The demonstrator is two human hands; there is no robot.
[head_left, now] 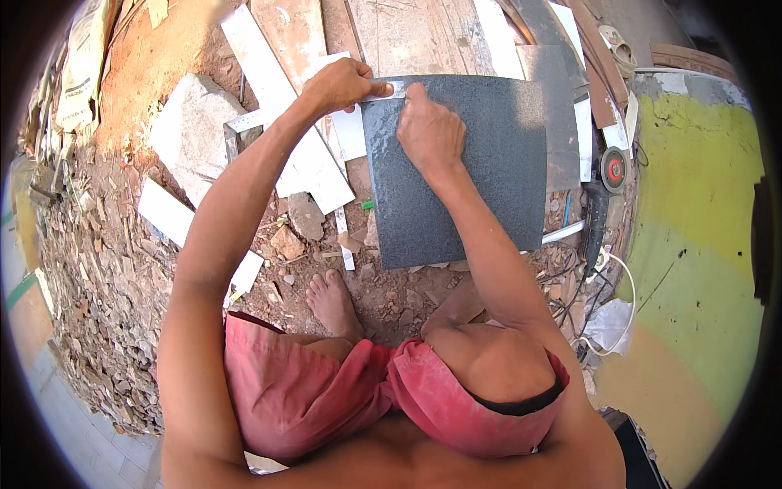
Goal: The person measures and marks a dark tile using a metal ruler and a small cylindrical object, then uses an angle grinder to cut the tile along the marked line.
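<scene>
A dark grey tile (464, 179) with a speckled face lies in front of me. Its upper left corner carries a short pale strip (394, 90), perhaps part of a measure or ruler, lying along the far edge. My left hand (338, 85) is closed on the left end of this strip, thumb on top, at the tile's corner. Just right of the strip's other end, my right hand (432, 130) is closed with its knuckles over the tile. Whatever its fingers pinch is hidden.
An angle grinder (601, 196) lies right of the tile, with a white cable (631, 301) near it. White tile offcuts (314, 175), a large pale stone (191, 126) and rubble (98, 285) spread over the left. A yellow-green surface (692, 228) borders the right.
</scene>
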